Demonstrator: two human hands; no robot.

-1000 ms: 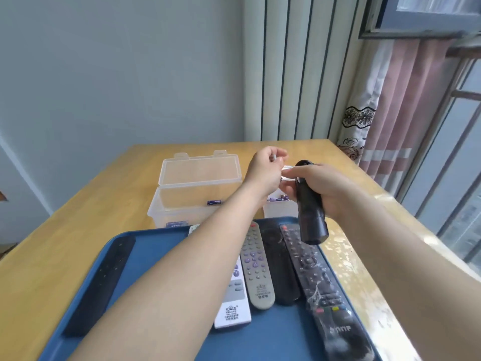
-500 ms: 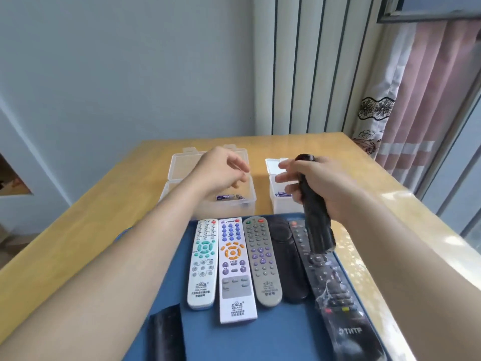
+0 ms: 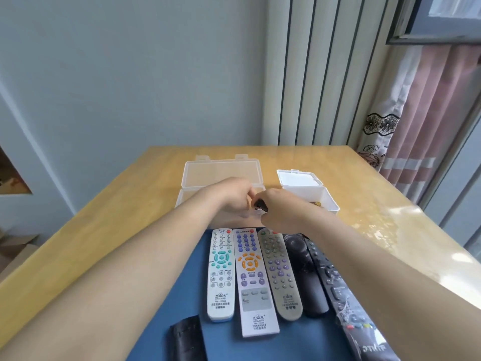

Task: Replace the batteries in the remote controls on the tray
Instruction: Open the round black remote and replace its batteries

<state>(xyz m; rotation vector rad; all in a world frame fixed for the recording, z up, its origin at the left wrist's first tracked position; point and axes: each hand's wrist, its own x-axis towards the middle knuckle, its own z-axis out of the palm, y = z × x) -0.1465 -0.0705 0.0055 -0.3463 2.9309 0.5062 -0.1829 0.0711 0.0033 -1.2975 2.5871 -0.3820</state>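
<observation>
Both hands meet just beyond the tray (image 3: 161, 316). The right hand (image 3: 279, 212) grips a black remote (image 3: 261, 205); the left hand (image 3: 234, 196) is curled at its tip, grip unclear.

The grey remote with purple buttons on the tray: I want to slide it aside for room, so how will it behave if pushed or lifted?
The grey remote looks like rigid moulded plastic, so it should move as one stiff piece. It lies flat on the blue tray, so it will probably slide, not roll. The white remote and black remote lie close on either side, so a sideways push would likely nudge one.

head view looks down, close over table (image 3: 130, 220).
</observation>
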